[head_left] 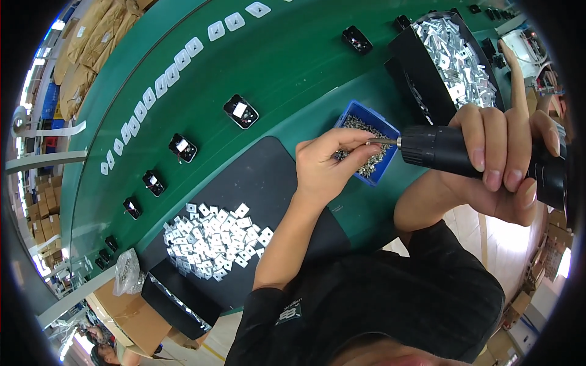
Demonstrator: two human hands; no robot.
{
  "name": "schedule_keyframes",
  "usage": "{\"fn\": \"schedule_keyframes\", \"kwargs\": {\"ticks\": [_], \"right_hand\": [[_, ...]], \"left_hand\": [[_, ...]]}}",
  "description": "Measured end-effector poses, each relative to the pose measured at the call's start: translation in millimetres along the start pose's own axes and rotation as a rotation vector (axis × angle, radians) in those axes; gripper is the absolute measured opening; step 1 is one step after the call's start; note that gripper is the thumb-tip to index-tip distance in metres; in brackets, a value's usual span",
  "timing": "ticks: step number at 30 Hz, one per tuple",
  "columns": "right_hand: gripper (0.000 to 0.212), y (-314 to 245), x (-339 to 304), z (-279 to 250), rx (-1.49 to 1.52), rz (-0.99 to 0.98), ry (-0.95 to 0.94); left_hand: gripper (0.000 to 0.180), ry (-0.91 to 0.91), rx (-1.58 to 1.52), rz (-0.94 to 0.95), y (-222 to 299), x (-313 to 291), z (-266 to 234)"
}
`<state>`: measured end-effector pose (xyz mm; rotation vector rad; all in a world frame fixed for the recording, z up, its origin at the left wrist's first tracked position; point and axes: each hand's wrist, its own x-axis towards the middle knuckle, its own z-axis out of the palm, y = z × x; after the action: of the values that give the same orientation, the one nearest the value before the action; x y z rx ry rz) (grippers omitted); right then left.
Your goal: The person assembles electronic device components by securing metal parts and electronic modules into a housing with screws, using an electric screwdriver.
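My right hand (pixel 497 149) is wrapped round a black power screwdriver (pixel 430 144), held level with its bit pointing left. At the bit's tip, the thumb and forefinger of my left hand (pixel 326 160) are pinched together on what looks like a small screw (pixel 368 143), mostly hidden by the fingertips. Both hands are above a blue bin (pixel 386 163) of small metal screws (pixel 366 166). Left of my left forearm, a heap of small silvery square plates (pixel 213 238) lies on a dark mat (pixel 268 183).
Black casings with parts inside (pixel 241 111) sit along the green belt (pixel 293 73), beyond them a row of white pieces (pixel 162 85). A black box of metal brackets (pixel 458 58) stands far right, near another person's arm (pixel 517 76). A dark box (pixel 180 299) and carton (pixel 131 311) are lower left.
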<state>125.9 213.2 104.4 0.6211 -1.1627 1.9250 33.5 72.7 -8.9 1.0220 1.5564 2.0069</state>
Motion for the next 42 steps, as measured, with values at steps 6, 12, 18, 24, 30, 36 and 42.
{"fn": "schedule_keyframes", "kwargs": {"ticks": [6,12,18,24,30,36,42], "right_hand": [[0.041,4.0,-0.7,3.3,0.009,0.03,-0.033],[0.041,1.1,0.5,0.8,-0.017,0.06,-0.065],[0.041,3.8,-0.9,5.9,-0.035,0.06,-0.028],[0.04,5.0,-1.2,10.3,0.029,0.03,0.055],[0.039,4.4,0.4,5.9,0.118,0.047,0.054],[0.041,3.4,2.3,0.8,0.198,0.043,0.04],[0.04,4.5,2.2,2.8,0.224,0.021,0.058]], "left_hand": [[0.021,0.123,-0.073,0.177,0.2,-2.1,-0.9],[0.022,0.143,-0.129,0.154,0.6,-3.3,-1.2],[0.022,0.137,-0.107,0.191,2.7,-1.3,-0.8],[0.021,0.137,-0.129,0.21,2.2,-1.9,-3.5],[0.021,0.148,-0.155,0.261,4.5,-2.7,-5.1],[0.02,0.13,-0.154,0.272,6.9,-4.6,-2.1],[0.021,0.166,-0.148,0.278,2.9,-5.8,3.0]]}}
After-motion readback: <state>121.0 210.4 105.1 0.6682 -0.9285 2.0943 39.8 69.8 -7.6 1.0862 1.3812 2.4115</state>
